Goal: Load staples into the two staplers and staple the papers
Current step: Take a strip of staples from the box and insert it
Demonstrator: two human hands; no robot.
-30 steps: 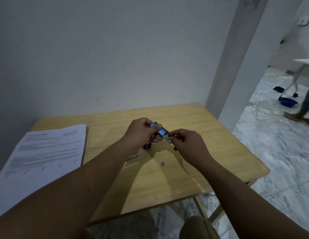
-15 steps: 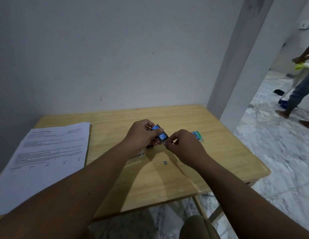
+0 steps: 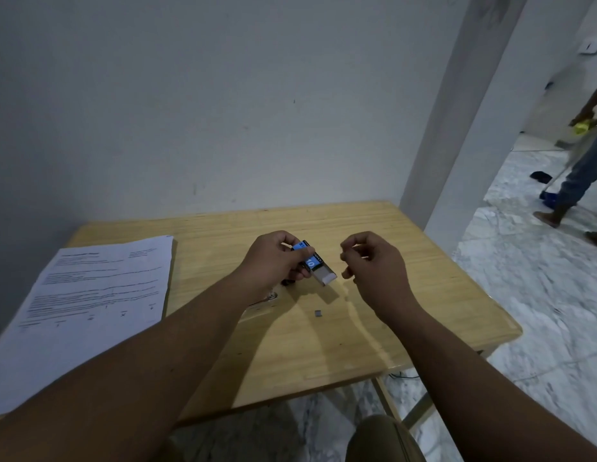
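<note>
a light wooden bench (image 3: 374,228) holds printed papers (image 3: 90,305) at its left and a small staple strip (image 3: 318,313) near the middle.

Bare forearms (image 3: 150,361), sleeveless; olive-khaki trousers (image 3: 380,440) at knee.

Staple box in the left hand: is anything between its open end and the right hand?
Nothing visible. The staple box sits in the left hand's grip, its pulled-out tray pointing at the right hand; only bare table shows through the gap.
</note>
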